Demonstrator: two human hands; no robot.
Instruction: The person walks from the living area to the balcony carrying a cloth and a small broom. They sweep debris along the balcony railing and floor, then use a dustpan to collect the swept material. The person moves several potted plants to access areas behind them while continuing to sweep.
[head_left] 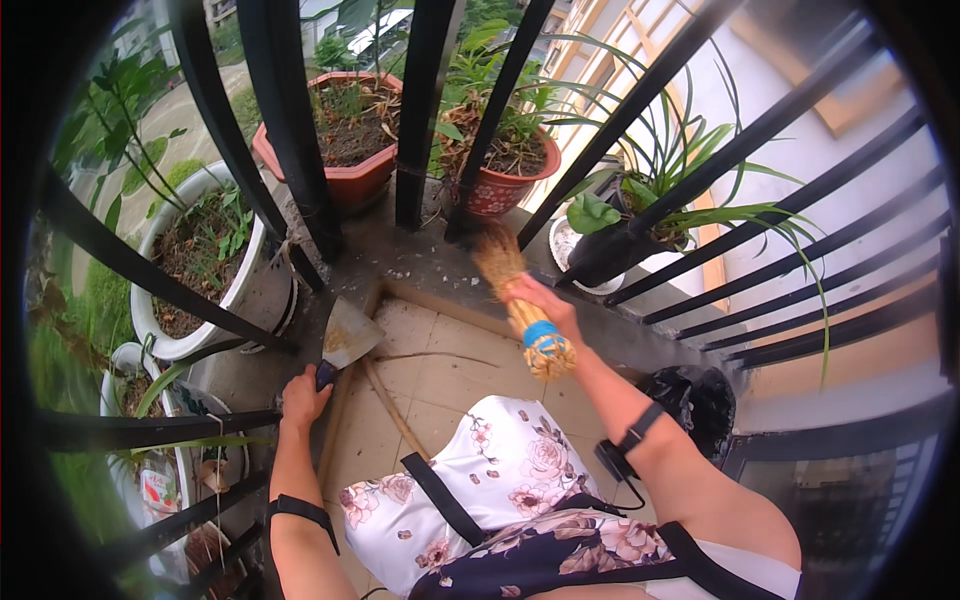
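Observation:
My right hand (pixel 543 306) is closed around a short straw brush (pixel 548 350) bound with a blue band. Its bristles point away from me, onto the concrete ledge (pixel 430 255) by the foot of the railing, close to a red flowered pot (pixel 497 190). Lower on the left, my left hand (pixel 303 396) grips the dark handle of a scraper (pixel 350 333). The scraper's wide, dirt-smeared metal blade is tilted up over the ledge's inner edge. Bits of soil and debris lie along the ledge.
Black railing bars (pixel 275 120) curve around the corner. Beyond them stand a terracotta planter (pixel 370 180), a white round pot (pixel 150 320) and a dark pot (pixel 600 250) with long-leaved plants. A wooden stick (pixel 392 405) lies on the tiled floor (pixel 410 325); a black bag-lined bin (pixel 700 400) stands right.

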